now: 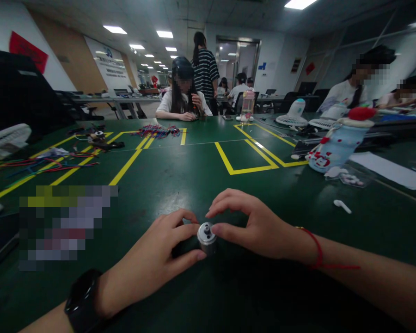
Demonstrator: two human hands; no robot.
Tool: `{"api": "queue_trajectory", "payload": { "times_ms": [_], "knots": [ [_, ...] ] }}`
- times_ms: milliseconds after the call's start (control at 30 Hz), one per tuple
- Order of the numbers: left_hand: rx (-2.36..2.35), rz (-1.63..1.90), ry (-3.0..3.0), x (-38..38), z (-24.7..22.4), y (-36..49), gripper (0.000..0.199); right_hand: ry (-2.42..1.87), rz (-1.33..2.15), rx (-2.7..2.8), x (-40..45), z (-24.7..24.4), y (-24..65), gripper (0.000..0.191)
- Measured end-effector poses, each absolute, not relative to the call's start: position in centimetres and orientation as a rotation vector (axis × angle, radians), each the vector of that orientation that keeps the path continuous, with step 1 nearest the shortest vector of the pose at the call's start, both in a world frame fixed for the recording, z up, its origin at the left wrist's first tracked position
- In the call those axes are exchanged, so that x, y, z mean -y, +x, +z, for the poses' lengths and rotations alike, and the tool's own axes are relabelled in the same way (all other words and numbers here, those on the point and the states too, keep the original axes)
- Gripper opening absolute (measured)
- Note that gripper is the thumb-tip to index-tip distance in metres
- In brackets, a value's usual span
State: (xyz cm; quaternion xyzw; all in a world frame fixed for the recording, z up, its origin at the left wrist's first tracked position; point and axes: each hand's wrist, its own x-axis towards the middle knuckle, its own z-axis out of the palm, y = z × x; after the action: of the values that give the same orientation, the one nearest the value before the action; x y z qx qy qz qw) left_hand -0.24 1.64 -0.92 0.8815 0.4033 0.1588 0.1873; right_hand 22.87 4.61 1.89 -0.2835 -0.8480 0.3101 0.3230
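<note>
A small silver metal cylinder (207, 237) stands upright on the green table (180, 178), with a short shaft and dark holes on its top. My left hand (159, 245) is closed around its left side, thumb at the front and fingers behind. From the right, my right hand (251, 224) reaches over it with thumb and fingers apart; the thumb tip is at the top's right edge, and whether it touches is hard to tell. Nothing shows between the right fingers. A black watch is on my left wrist, a red string on my right.
Colored wires (55, 164) lie at the left, and more wires (159, 131) farther back. On the right are a blue bottle (338, 145), a white earbud (342, 206) and white paper (393, 171). A person (183, 99) sits across the table.
</note>
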Motion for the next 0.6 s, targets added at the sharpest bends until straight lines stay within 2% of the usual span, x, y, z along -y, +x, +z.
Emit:
{"api": "queue_trajectory", "payload": {
  "times_ms": [267,433,600],
  "knots": [
    [-1.146,0.453,2.489,-1.6,-1.2,-0.5,0.020,-0.735,0.782,2.088,-4.9,2.5,22.9,0.011],
    [-1.155,0.436,2.481,-1.9,-0.9,-1.1,0.019,-0.785,0.861,2.393,-6.2,2.0,24.5,0.013],
    [-1.158,0.430,2.482,-2.4,-1.3,-0.5,0.019,-0.830,0.775,2.596,-6.7,0.3,25.4,0.016]
  ]
}}
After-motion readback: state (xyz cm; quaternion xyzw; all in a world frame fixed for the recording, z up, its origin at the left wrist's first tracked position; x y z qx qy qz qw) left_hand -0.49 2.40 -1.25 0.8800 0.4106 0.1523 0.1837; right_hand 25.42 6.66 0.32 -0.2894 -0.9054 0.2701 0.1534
